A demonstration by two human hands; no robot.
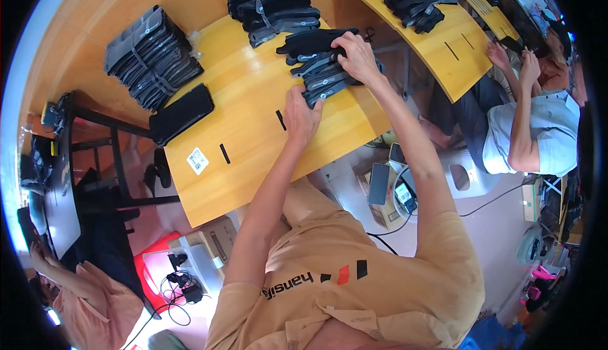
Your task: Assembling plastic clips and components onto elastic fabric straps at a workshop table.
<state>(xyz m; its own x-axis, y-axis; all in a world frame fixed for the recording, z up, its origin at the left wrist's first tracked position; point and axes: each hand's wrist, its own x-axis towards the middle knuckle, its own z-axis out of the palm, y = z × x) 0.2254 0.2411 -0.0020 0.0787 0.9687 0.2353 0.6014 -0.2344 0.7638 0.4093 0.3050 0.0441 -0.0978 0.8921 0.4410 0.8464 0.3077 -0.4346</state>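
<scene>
A stack of black fabric pieces with grey bands (326, 78), which look like gloves, lies fanned out at the table's far right part. My right hand (358, 59) is over its far right side, fingers bent and closed on a black piece near the top. At the near left edge of the stack, my left hand (303, 117) grips with thumb and fingers around its side. Fingertips of both hands are partly hidden. Just beyond lies a tied bundle of the same pieces (275, 8).
The yellow wooden table (247, 135) bears a white label sheet (197, 161), a black pouch (182, 114) and a tall strapped pile of dark flat pieces (149, 59) at left. A second yellow table (437, 52) holds more bundles. People sit at right and lower left.
</scene>
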